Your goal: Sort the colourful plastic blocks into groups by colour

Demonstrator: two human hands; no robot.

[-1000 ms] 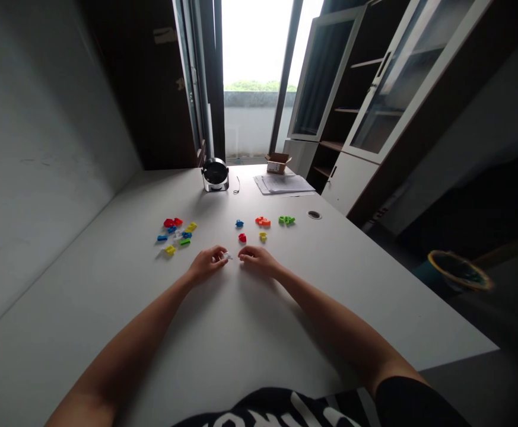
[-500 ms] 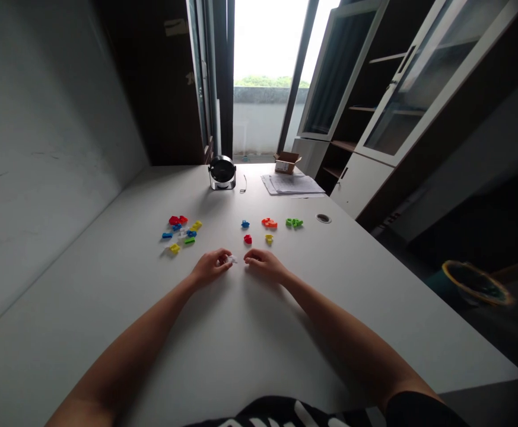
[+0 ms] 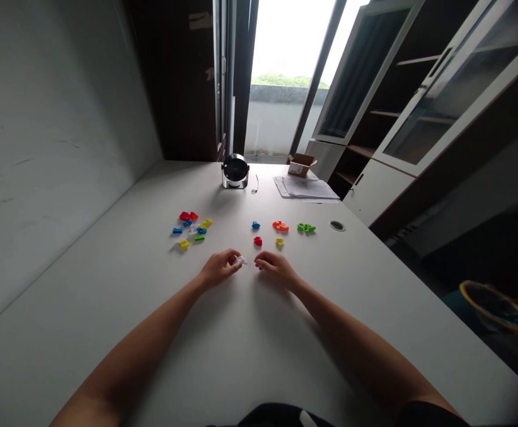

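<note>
Still, left hand (image 3: 218, 267) pinches white piece (image 3: 241, 260); view swung left.

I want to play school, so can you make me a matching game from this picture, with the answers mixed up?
1. Left hand
2. Cardboard box
3. Orange pieces
4. Papers

A. between a lone blue piece and green pieces
B. white sheets, lying stacked
C. holding a white piece
D. standing with flaps open

Pairs: 1-C; 2-D; 3-A; 4-B
</note>
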